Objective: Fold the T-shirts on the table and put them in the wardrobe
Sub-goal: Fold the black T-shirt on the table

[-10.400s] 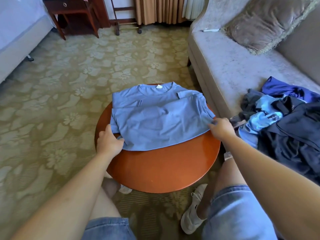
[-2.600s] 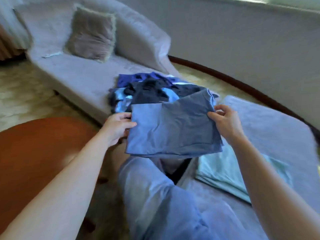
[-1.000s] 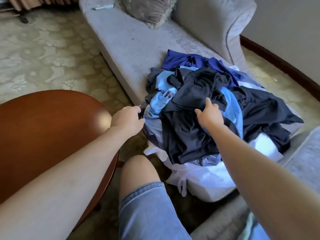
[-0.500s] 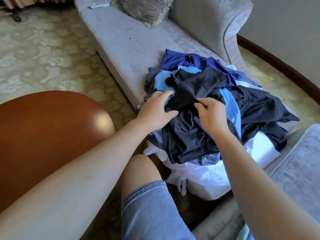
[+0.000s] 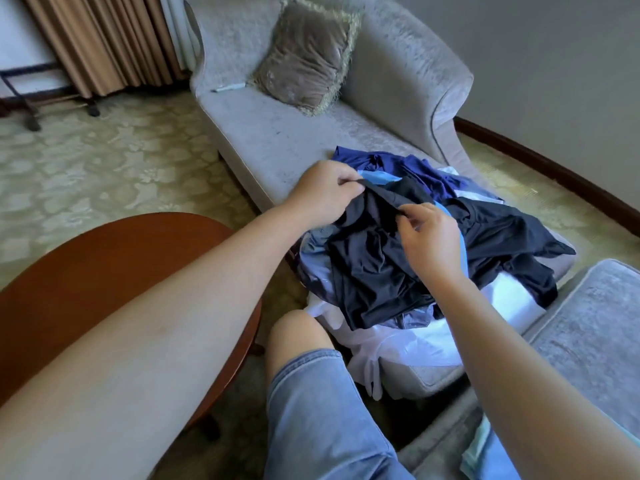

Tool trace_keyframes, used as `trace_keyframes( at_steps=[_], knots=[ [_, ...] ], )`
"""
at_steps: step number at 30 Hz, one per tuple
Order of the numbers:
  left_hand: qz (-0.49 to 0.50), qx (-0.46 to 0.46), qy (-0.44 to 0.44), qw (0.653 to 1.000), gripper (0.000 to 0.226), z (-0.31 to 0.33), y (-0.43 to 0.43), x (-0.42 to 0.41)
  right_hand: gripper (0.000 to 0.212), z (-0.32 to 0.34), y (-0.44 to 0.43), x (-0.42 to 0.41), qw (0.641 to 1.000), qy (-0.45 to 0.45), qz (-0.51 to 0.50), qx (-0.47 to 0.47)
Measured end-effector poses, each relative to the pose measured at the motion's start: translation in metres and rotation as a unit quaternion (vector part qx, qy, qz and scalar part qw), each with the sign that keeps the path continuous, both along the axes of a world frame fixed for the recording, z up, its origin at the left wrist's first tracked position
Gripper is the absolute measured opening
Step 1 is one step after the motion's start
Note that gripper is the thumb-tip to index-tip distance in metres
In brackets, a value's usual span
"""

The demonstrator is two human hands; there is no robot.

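A heap of unfolded T-shirts lies on the near end of the grey chaise [image 5: 277, 143]. On top is a dark navy T-shirt [image 5: 374, 265]. My left hand [image 5: 322, 195] pinches its upper edge at the left. My right hand [image 5: 429, 240] pinches the same edge a little to the right and nearer to me. Under it show a light blue shirt [image 5: 377, 177], a royal blue shirt [image 5: 415, 168] and white ones [image 5: 415, 344]. The round wooden table [image 5: 104, 265] at the left bears no shirt. A folded pale shirt [image 5: 485, 452] peeks in at the bottom right.
A brown fringed cushion [image 5: 308, 57] leans on the chaise back, with a small white object [image 5: 228, 87] beside it. A grey upholstered seat [image 5: 588, 334] is at the right. My knee in denim shorts [image 5: 311, 393] sits between table and chaise. Curtains [image 5: 104, 39] hang at the back left.
Both hands have taken hold of the dark navy shirt's upper edge and raised it slightly off the heap. The view has tilted up.
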State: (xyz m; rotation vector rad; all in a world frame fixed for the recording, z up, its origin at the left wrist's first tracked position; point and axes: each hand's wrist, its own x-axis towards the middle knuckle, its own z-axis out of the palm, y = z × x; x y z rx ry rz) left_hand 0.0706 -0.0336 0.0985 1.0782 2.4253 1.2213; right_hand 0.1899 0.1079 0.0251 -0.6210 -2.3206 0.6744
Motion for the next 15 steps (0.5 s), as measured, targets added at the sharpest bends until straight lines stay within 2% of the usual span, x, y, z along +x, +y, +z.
trace_keyframes(
  at_steps=[4,8,12,15],
  knots=[
    [0.061,0.054,-0.022,0.996,0.02,0.034,-0.036,-0.001,0.018,0.027,-0.026,-0.007,0.999,0.01,0.019,-0.024],
    [0.155,0.141,-0.051,0.976,0.025,0.064,-0.078,-0.01,0.019,0.075,-0.063,-0.026,0.989,0.057,0.059,-0.126],
    [0.246,0.24,-0.055,0.938,0.027,0.12,-0.13,-0.019,0.025,0.155,-0.117,-0.066,0.941,0.156,0.145,-0.265],
    [0.29,0.318,-0.05,0.901,0.024,0.174,-0.178,-0.023,0.023,0.225,-0.167,-0.106,0.914,0.182,0.198,-0.304]
  ],
)
